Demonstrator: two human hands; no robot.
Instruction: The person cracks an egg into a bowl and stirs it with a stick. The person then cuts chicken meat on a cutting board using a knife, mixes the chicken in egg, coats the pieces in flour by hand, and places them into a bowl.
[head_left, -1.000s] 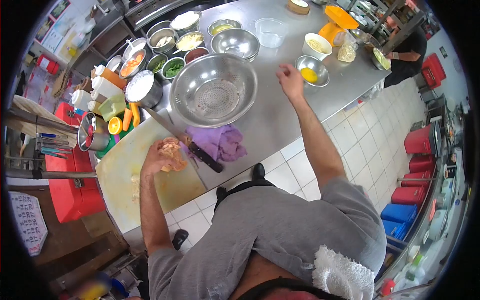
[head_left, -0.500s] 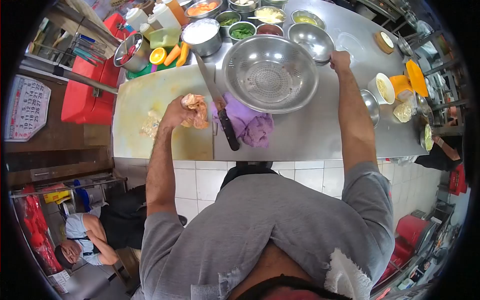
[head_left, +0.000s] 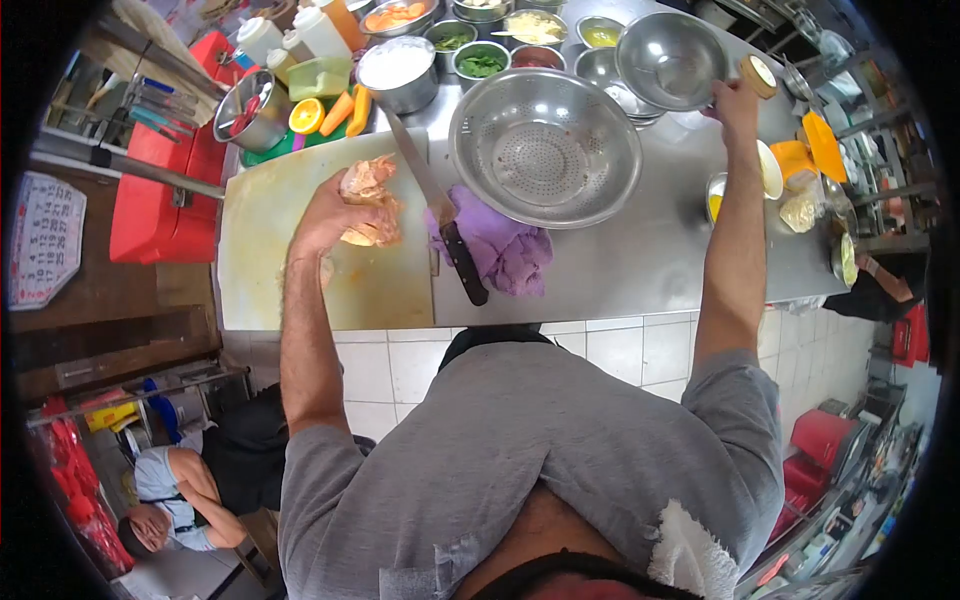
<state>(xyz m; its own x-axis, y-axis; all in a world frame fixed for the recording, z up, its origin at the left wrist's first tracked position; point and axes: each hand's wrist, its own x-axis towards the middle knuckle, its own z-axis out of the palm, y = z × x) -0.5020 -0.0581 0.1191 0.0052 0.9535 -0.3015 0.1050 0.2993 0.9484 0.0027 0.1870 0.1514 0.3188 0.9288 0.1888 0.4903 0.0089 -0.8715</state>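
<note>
My left hand [head_left: 328, 212] is closed around a piece of raw chicken [head_left: 370, 205] over the pale cutting board [head_left: 265, 200]. On the right, my right hand [head_left: 737, 108] grips the rim of a steel bowl [head_left: 672, 60], raised and tilted above other stacked bowls [head_left: 610, 70]. Between my hands sits a large steel colander [head_left: 545, 150], its perforated bottom showing nothing inside. A knife [head_left: 455, 240] with a dark handle lies across the board's right edge and a crumpled purple cloth [head_left: 510, 250].
Along the back stand a pot of white contents [head_left: 398, 72], a bowl of green leaves [head_left: 482, 65], squeeze bottles [head_left: 320, 32] and a halved orange [head_left: 306, 116]. Orange containers [head_left: 795, 170] are at the right. Another person [head_left: 215, 470] is at the lower left, arms folded.
My right hand has lifted a steel bowl off the stack, up and to the right. My left hand has shifted slightly left with the chicken, which now hangs more spread out.
</note>
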